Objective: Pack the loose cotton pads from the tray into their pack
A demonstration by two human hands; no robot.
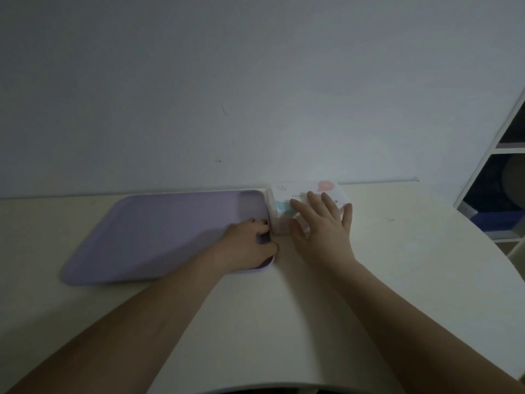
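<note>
While the right hand lies flat, fingers spread, palm down on the white printed cotton pad pack, the left hand sits curled at the right rim of the flat lilac plastic tray, fingers bent over the edge. Can't tell whether the left hand pinches anything; fingertips are close together against the rim. Pack sits under and just beyond the right hand, touching or just beside the tray's far right corner, close to the left hand's fingertips. Tray spreads left of the left hand; can't make out any loose pads on it in this dim light. Both rest on the cream desk. White shelf unit far right of the right hand.
</note>
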